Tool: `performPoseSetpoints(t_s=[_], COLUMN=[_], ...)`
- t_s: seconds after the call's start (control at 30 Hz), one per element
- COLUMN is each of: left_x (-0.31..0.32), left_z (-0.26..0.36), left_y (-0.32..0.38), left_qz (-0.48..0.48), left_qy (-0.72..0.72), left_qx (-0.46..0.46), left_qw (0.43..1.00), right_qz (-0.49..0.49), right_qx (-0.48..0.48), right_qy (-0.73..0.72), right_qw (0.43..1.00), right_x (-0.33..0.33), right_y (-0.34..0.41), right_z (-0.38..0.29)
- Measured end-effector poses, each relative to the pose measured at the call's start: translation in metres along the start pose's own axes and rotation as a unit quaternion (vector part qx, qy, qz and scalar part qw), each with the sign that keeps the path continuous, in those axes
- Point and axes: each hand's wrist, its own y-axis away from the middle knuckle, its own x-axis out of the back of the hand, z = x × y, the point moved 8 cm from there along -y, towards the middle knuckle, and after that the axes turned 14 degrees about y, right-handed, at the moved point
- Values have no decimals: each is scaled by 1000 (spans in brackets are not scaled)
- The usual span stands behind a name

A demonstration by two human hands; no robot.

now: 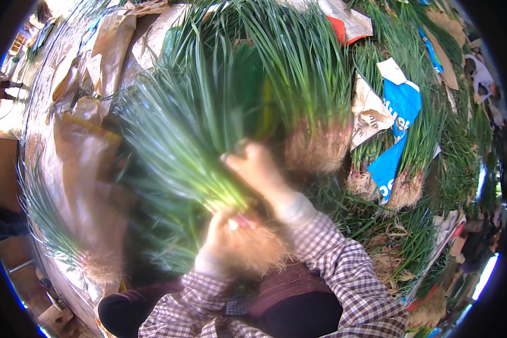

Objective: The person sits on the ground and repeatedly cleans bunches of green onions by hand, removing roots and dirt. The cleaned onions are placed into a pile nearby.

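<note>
My left hand grips a bunch of green onions low on the stalks, just above the roots. The long green leaves fan out up and to the left, and pale tangled roots hang over my lap. Blurred by motion, my right hand is beside the upper right of the stalks with its fingers curled. Whether it pinches any leaves cannot be made out. Directly beyond it stands a larger upright bundle of green onions, its roots toward me.
More green onions lie at the right, partly covered by a blue and white plastic sack piece. At the left, a small bunch rests near crumpled brown sacking. Loose leaves lie below the held bunch. A person appears at the far right.
</note>
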Motion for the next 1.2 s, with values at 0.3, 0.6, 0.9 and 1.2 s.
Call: performPoseSetpoints(t_s=[0.3,0.6,0.9,1.2], left_x=[-21,-37,-41,-54], left_z=[-13,40,11,10], left_y=[8,4,-17,-8], left_qz=[44,-368,-108,-41], left_qy=[142,268,136,24], left_qx=[19,61,-20,-43], left_qw=[989,888,985,998], right_qz=[-52,-321,200,105], right_qx=[-188,30,-102,170], right_qy=[-346,132,298,99], right_qw=[918,937,928,975], right_x=[-10,14,116,41], right_y=[23,50,-3,85], right_z=[30,78,142,28])
